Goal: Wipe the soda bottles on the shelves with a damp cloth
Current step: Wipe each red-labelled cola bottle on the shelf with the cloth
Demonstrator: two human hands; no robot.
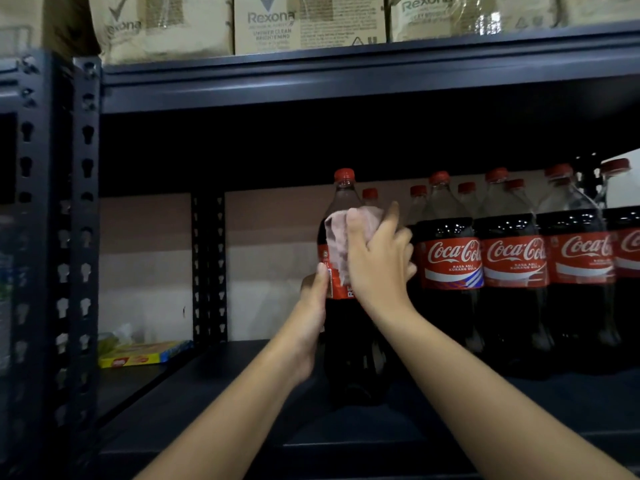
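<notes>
A large cola bottle (349,355) with a red cap and red label stands upright near the front of the dark shelf (214,403). My left hand (313,317) grips its left side at label height. My right hand (377,261) holds a pale pink cloth (337,237) and presses it against the bottle's shoulder and upper label. To the right stands a row of several more cola bottles (450,271) with red caps, their labels facing me, and more bottles behind them.
A dark perforated steel upright (83,237) rises on the left. The shelf beam above (346,84) carries Rexona cardboard boxes (308,22). A flat yellow packet (138,355) lies on the shelf at the left, by a rear upright (207,268).
</notes>
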